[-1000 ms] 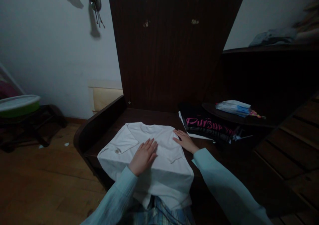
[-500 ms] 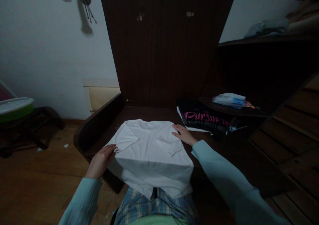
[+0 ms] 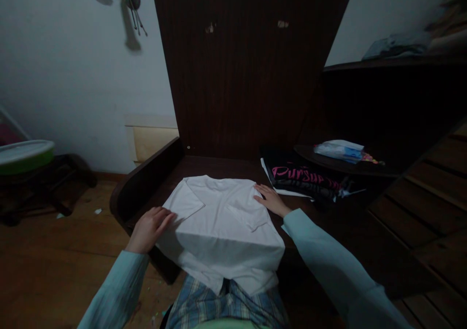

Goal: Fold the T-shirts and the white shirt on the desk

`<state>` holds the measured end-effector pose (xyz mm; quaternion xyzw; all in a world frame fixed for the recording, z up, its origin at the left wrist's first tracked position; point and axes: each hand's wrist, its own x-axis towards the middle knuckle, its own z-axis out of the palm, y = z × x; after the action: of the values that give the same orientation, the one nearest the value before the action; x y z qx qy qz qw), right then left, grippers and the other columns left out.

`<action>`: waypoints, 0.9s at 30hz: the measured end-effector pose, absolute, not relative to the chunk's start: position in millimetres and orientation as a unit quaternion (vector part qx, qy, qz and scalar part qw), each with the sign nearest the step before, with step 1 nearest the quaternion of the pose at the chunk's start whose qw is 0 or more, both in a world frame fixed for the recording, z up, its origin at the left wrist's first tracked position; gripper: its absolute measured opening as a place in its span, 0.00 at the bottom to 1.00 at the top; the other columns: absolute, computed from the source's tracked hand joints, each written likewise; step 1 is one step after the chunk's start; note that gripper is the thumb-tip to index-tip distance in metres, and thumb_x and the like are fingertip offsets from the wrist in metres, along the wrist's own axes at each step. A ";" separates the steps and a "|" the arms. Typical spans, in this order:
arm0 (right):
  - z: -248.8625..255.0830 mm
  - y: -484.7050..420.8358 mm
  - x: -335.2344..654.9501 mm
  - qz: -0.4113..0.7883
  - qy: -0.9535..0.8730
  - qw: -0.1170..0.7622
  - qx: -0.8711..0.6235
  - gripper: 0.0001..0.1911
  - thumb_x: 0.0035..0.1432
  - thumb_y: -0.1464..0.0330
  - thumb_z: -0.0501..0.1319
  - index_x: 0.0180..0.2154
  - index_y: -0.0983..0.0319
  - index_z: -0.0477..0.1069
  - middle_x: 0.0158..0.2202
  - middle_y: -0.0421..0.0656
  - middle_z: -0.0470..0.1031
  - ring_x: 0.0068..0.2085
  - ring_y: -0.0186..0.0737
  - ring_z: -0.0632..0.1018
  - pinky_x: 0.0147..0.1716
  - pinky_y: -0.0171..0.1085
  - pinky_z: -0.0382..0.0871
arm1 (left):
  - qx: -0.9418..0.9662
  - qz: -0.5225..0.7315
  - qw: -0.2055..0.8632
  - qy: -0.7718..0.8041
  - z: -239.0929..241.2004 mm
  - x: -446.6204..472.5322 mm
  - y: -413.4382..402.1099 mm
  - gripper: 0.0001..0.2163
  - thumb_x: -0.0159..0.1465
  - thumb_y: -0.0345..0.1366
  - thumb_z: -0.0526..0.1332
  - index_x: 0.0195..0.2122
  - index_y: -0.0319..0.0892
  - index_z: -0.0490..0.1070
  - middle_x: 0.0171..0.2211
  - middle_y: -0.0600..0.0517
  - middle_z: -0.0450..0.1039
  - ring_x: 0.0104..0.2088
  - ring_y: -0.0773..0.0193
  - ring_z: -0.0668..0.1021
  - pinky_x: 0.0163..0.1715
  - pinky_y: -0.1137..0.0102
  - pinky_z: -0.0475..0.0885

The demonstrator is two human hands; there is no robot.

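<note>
A white T-shirt [image 3: 219, 212] lies spread on the dark wooden surface, both sleeves turned inward over its body. Its lower part hangs over the front edge towards my lap. My left hand [image 3: 150, 228] rests on the shirt's left edge beside the folded-in sleeve, fingers stretched over the cloth and the thumb beside them. On the upper right edge, near the shoulder, my right hand [image 3: 272, 200] lies flat with its fingers extended.
Folded dark clothing with pink lettering [image 3: 306, 176] lies at the back right. A plastic packet [image 3: 339, 150] sits on a small shelf above it. A raised side board [image 3: 146, 173] bounds the surface at left. A green tub [image 3: 27, 158] stands on a dark stool.
My left hand has gone from gripping the sleeve hem to lying on the shirt's edge, and the left sleeve sits flatter. My right hand stays in place. The view has shifted slightly.
</note>
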<state>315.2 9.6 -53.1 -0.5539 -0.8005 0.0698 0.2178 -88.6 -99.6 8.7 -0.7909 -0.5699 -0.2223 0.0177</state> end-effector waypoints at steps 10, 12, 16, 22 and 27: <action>-9.1 -30.6 288.3 0.207 -0.814 0.314 -0.442 0.13 0.49 0.61 0.58 0.35 0.61 0.70 0.48 0.47 0.69 0.50 0.43 0.69 0.51 0.44 0.60 | -0.855 -0.124 -0.045 -0.501 -16.0 -33.1 -41.4 0.23 0.60 0.47 0.49 0.52 0.39 0.62 0.55 0.45 0.61 0.56 0.55 0.61 0.54 0.59 0.59; -4.2 -55.0 280.0 0.208 -0.853 0.276 -0.392 0.09 0.47 0.64 0.61 0.32 0.60 0.70 0.47 0.46 0.70 0.51 0.43 0.68 0.51 0.43 0.61 | -0.843 -0.111 -0.029 -0.525 -25.0 -29.4 -41.1 0.24 0.61 0.46 0.48 0.55 0.39 0.59 0.57 0.44 0.57 0.58 0.53 0.58 0.54 0.56 0.57; -10.9 -90.9 276.8 0.187 -0.881 0.243 -0.360 0.07 0.47 0.68 0.60 0.32 0.59 0.69 0.47 0.46 0.70 0.51 0.42 0.68 0.50 0.43 0.61 | -0.838 -0.104 -0.018 -0.535 -31.4 -27.1 -44.9 0.24 0.62 0.46 0.46 0.56 0.40 0.57 0.58 0.45 0.55 0.59 0.53 0.56 0.54 0.54 0.56; -24.6 -102.6 279.4 0.117 -0.884 0.289 -0.349 0.08 0.55 0.71 0.51 0.32 0.58 0.69 0.39 0.45 0.74 0.43 0.39 0.73 0.44 0.40 0.67 | -0.836 -0.108 -0.020 -0.538 -29.6 -27.6 -44.8 0.24 0.62 0.46 0.46 0.56 0.41 0.57 0.59 0.46 0.54 0.59 0.53 0.56 0.54 0.55 0.56; -10.3 -105.2 280.6 0.120 -0.882 0.290 -0.351 0.06 0.54 0.70 0.53 0.30 0.59 0.68 0.36 0.44 0.73 0.41 0.38 0.73 0.43 0.38 0.66 | -0.836 -0.105 -0.024 -0.538 -31.0 -28.1 -44.4 0.24 0.62 0.46 0.46 0.56 0.40 0.57 0.59 0.45 0.54 0.59 0.53 0.56 0.54 0.55 0.55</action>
<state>280.6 -105.2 -10.3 -0.3511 -0.8821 0.1195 0.2905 -28.1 -44.4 -31.0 -0.8358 -0.5383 -0.1052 -0.0242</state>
